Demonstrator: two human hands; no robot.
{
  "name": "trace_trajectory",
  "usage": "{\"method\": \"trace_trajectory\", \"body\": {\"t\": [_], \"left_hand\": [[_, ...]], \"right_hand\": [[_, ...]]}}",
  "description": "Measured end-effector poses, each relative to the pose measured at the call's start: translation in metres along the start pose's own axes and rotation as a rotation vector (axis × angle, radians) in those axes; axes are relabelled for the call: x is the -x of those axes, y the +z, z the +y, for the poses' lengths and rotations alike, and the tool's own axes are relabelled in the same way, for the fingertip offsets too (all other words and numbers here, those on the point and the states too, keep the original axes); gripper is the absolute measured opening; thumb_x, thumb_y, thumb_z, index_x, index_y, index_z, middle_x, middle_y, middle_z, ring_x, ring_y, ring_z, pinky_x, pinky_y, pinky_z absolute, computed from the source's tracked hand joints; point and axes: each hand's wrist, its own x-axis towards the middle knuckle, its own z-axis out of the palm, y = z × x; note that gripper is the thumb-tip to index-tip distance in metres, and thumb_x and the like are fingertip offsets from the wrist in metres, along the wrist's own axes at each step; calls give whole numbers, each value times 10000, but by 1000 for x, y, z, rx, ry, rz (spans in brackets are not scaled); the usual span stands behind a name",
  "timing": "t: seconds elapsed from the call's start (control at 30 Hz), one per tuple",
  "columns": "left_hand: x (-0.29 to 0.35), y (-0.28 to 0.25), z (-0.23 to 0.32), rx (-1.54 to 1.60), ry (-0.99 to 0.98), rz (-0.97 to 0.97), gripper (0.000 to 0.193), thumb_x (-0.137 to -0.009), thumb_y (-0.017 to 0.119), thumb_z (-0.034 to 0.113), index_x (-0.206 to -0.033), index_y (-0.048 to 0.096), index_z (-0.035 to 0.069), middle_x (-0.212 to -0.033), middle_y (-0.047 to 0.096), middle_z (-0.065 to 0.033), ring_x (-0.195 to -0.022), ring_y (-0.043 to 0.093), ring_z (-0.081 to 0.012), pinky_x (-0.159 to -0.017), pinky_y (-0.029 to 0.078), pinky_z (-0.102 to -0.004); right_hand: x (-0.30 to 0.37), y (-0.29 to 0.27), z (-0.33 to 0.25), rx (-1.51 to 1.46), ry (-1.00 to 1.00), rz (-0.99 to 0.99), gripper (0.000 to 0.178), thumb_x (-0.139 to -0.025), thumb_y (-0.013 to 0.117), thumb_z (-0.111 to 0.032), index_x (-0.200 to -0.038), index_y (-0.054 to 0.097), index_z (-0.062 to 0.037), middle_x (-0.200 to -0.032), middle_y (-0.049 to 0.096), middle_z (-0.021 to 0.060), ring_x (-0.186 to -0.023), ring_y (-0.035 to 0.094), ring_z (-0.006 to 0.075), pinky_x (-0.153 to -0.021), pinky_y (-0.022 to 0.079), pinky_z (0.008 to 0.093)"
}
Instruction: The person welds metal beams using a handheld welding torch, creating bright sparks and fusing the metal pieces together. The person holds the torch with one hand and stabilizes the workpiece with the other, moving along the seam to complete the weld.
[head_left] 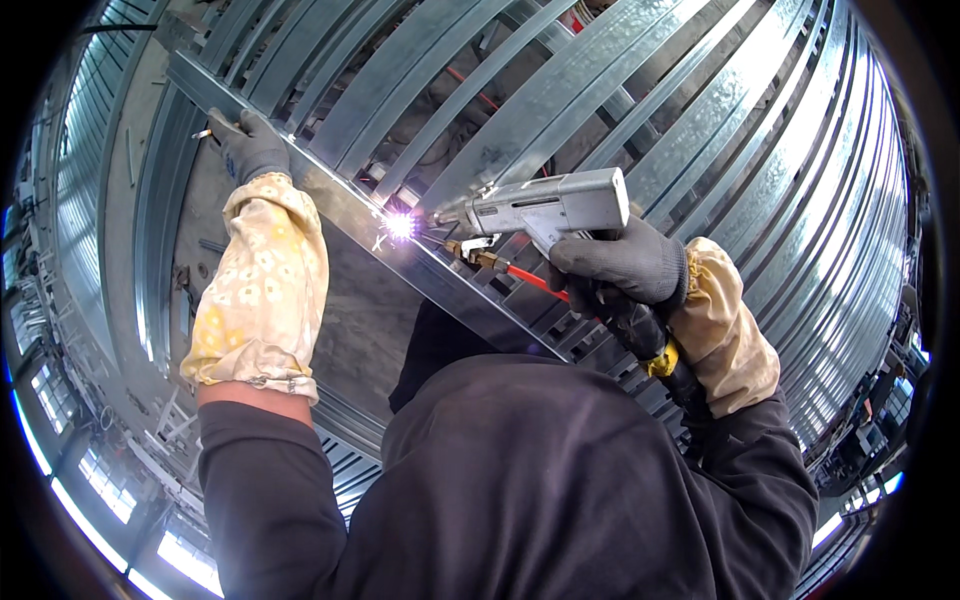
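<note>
My right hand (620,265), in a dark grey glove, is wrapped round the grip of a silver pistol-shaped welding gun (560,205). Its nozzle points left at a bright purple-white arc (400,226) on the edge of a long steel channel (350,205). Under the barrel sit a brass fitting (488,260) and a red hose (540,282). Farther left, my gloved left hand (250,148) lies against the same channel near its far end. A short, thin white stick (202,134) pokes out between its fingers. The fingertips are partly hidden.
Many parallel galvanised steel slats (650,130) run from the channel toward the far right. A black cable (640,335) with yellow tape (662,358) trails from the gun along my right forearm. More stacked steel profiles (165,220) lie on the left.
</note>
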Motion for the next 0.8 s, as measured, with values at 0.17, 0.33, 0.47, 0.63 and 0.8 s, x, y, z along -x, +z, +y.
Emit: {"method": "trace_trajectory", "body": {"t": [0.17, 0.33, 0.47, 0.63, 0.8], "left_hand": [[4, -4, 11, 9, -30, -23, 566, -963, 401, 199, -1439, 238, -59, -1430, 348, -293, -1265, 462, -399, -1033, 429, -396], [5, -6, 14, -7, -43, -27, 560, -963, 398, 199, -1438, 243, -55, -1426, 366, -294, -1262, 472, -395, -1029, 432, -396], [5, -5, 13, -18, -61, -30, 557, -963, 398, 199, -1440, 245, -46, -1415, 381, -297, -1245, 489, -396, -1020, 441, -396], [3, -3, 8, 28, -43, -33, 561, -964, 398, 203, -1441, 240, -46, -1415, 384, -298, -1248, 487, -396, -1024, 440, -393], [1, -2, 6, -6, -27, -18, 568, -961, 407, 209, -1440, 245, -49, -1422, 373, -296, -1262, 472, -394, -1041, 427, -389]], "right_hand": [[0, 0, 4, 6, -52, -1, 380, -865, 692, -337, -1042, 595, -14, -751, 619, 51, -545, 581, 88, -443, 453, 229], [7, 1, -3, 20, 29, -2, 382, -858, 695, -329, -1048, 592, -14, -752, 622, 55, -554, 588, 93, -452, 461, 233], [7, 1, 0, 13, 1, -7, 378, -863, 693, -320, -1055, 589, -12, -757, 620, 54, -561, 593, 94, -459, 469, 232], [9, 2, 1, 3, -14, 0, 373, -869, 689, -316, -1060, 588, -12, -789, 616, 53, -565, 599, 95, -461, 473, 234], [9, 0, 2, 8, 0, -24, 355, -877, 681, -303, -1054, 590, -9, -793, 614, 49, -569, 607, 98, -464, 475, 233]]}}
